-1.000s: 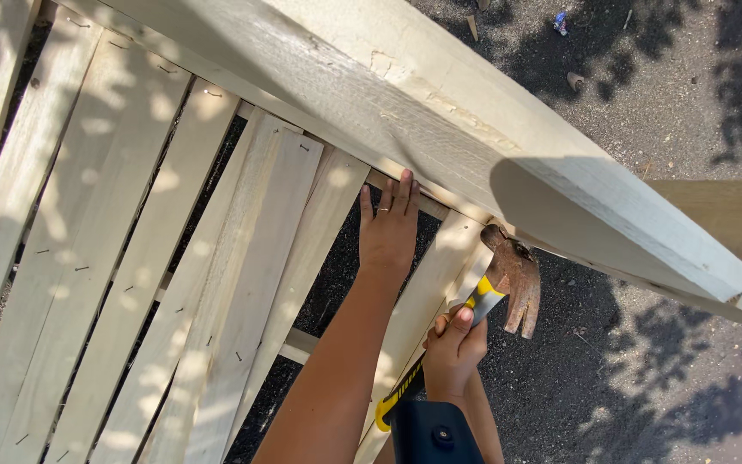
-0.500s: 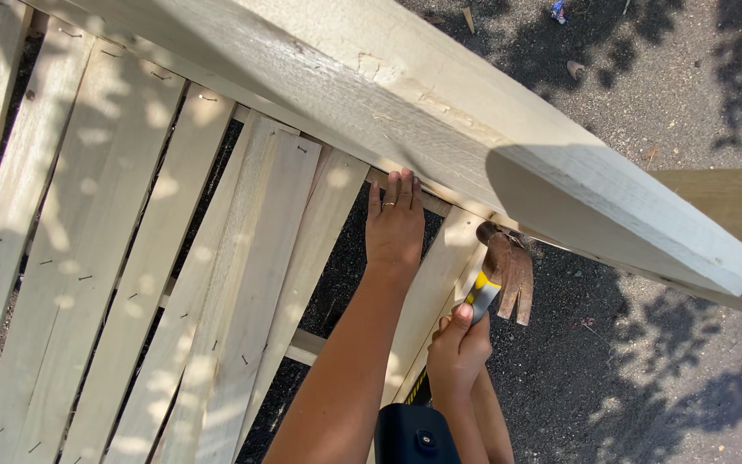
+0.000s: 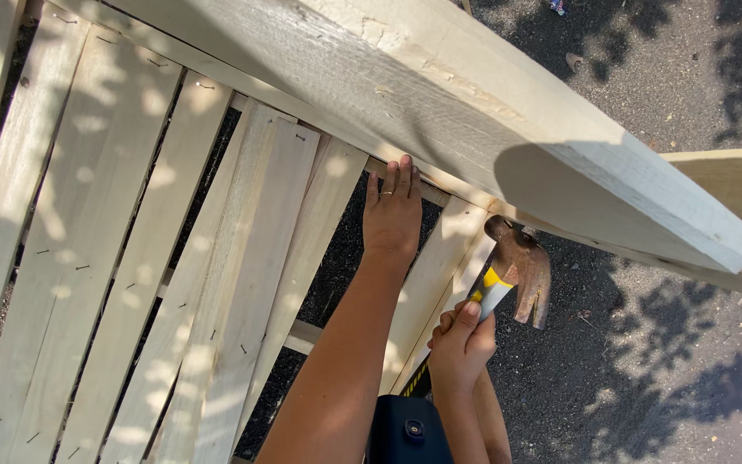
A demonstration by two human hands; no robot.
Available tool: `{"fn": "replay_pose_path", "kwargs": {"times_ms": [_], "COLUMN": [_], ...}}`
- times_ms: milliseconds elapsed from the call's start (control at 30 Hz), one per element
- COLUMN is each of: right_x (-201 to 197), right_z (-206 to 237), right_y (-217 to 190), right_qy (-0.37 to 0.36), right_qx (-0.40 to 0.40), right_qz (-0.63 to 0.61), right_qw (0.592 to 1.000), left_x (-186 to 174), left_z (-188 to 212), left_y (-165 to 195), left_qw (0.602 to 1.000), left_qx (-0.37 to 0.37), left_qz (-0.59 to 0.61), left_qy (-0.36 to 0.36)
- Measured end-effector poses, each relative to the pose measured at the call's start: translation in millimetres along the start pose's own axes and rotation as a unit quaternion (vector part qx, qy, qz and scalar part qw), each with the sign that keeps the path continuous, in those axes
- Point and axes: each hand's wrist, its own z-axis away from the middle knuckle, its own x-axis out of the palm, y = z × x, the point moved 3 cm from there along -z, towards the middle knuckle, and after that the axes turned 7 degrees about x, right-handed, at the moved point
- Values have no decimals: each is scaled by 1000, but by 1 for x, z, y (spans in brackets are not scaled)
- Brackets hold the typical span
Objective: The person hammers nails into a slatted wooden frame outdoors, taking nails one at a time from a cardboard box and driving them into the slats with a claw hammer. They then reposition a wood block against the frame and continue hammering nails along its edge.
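My left hand (image 3: 392, 210) reaches up with fingers together and presses flat against the underside of a thick pale wooden beam (image 3: 474, 112) that runs across the top. My right hand (image 3: 461, 342) grips the yellow-and-black handle of a rusty claw hammer (image 3: 521, 262), close under its head. The hammer head sits just below the beam, against the end of a thin slat (image 3: 435, 275). A pallet-like frame of light wooden slats (image 3: 130, 258) fills the left side.
Dark gravel ground (image 3: 663, 361) with leaf shadows lies at the right and behind the slats. Another pale board (image 3: 736, 180) juts in at the right edge. A dark blue object (image 3: 407, 434) shows at the bottom centre. Small nails dot the slats.
The hammer head has risen a little toward the beam. My left hand stays pressed under the beam. The view has shifted slightly.
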Motion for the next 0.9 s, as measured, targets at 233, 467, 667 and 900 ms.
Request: {"fn": "replay_pose_path", "kwargs": {"times_ms": [233, 467, 667, 900], "right_x": [29, -2, 28, -3], "right_z": [-59, -19, -52, -31], "right_y": [22, 13, -1, 13], "right_qy": [50, -9, 83, 16], "right_qx": [74, 39, -196, 53], "right_qz": [104, 3, 299, 59], "right_qw": [991, 999, 930, 997], "left_x": [-4, 1, 2, -5], "left_z": [-3, 0, 1, -3], "left_y": [-4, -3, -5, -6], "left_qw": [1000, 1000, 1000, 1000], "left_qx": [18, 12, 17, 18], "left_qz": [-9, 6, -17, -3], "left_qy": [17, 27, 6, 1]}}
